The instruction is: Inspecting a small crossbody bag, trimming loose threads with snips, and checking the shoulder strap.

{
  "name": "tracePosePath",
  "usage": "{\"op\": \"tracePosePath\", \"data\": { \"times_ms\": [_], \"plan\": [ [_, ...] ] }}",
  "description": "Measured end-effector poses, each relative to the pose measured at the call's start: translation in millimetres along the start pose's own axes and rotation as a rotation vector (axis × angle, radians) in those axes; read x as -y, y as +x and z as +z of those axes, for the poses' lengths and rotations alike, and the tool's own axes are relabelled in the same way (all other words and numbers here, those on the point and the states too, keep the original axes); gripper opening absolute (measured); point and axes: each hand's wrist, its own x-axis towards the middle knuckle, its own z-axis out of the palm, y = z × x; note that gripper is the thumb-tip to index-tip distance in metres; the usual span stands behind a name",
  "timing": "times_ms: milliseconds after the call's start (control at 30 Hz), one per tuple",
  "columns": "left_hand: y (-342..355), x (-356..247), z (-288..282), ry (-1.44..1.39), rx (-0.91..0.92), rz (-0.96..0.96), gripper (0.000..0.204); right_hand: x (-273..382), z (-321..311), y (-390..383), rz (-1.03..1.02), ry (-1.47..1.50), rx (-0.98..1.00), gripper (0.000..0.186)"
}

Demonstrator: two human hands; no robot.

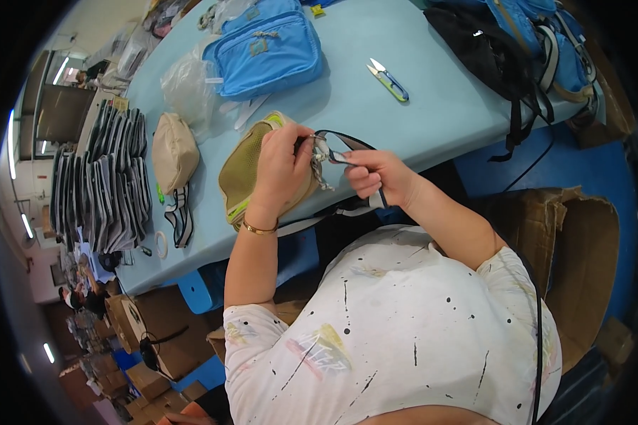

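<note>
The left hand [282,166] is closed over the top of an olive pouch [242,173] with yellow-green trim, pressing it against the near edge of the light blue worktop [432,106]; its fingertips pinch something small at the pouch's right end, beside a short metal chain that hangs down. The right hand [377,176] is curled shut around a black strap [347,142] that loops out from the pouch, thumb and fingers gripping it just right of the left hand. The two hands nearly touch.

On the worktop far from the hands lies a blue bag [266,49], with a clear plastic bag [188,88] at its left. A pair of thread snips [388,79] with a blue and green handle lies to the right of the blue bag, well apart from the hands. Left of the olive pouch sits a beige pouch [174,150], and farther left a row of grey flat pieces [117,177] stands stacked on edge. At the far right corner lies a heap of black and blue bags [524,42]. An open cardboard box [567,241] stands on the floor at the right.
</note>
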Motion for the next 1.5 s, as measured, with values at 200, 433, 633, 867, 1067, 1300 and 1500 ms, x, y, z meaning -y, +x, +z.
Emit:
{"op": "tracePosePath", "data": {
  "times_ms": [200,433,633,867,1067,1300,1500],
  "plan": [
    [-0.7,-0.8,13.8,-0.011,-0.006,0.053,0.007,-38.7,14.2,10.9,-0.176,-0.555,-0.42,0.034],
    [1.7,-3.6,13.5,-0.023,-0.046,0.06,0.006,-42.7,19.5,9.6,-0.829,-1.747,-0.635,0.057],
    [2.6,-3.6,18.9,0.028,-0.13,0.004,0.007,-36.6,25.4,13.7,-0.94,-2.113,-0.704,0.044],
    [1.1,-6.4,18.8,-0.048,-0.046,-0.058,0.007,-28.8,10.7,20.8,-0.713,-1.147,-0.566,0.019],
    [-3.0,0.4,22.4,-0.086,-0.027,0.004,0.01,-20.9,6.1,22.6,-0.287,-0.256,-0.401,0.018],
    [-6.2,11.2,22.0,-0.153,0.076,-0.051,0.01,-21.3,21.4,19.4,-0.327,-0.274,-0.473,0.017],
    [-7.3,7.5,19.2,-0.702,0.27,-0.278,0.014,-16.3,-2.4,18.1,0.072,0.08,-0.092,0.02]
  ]
}}
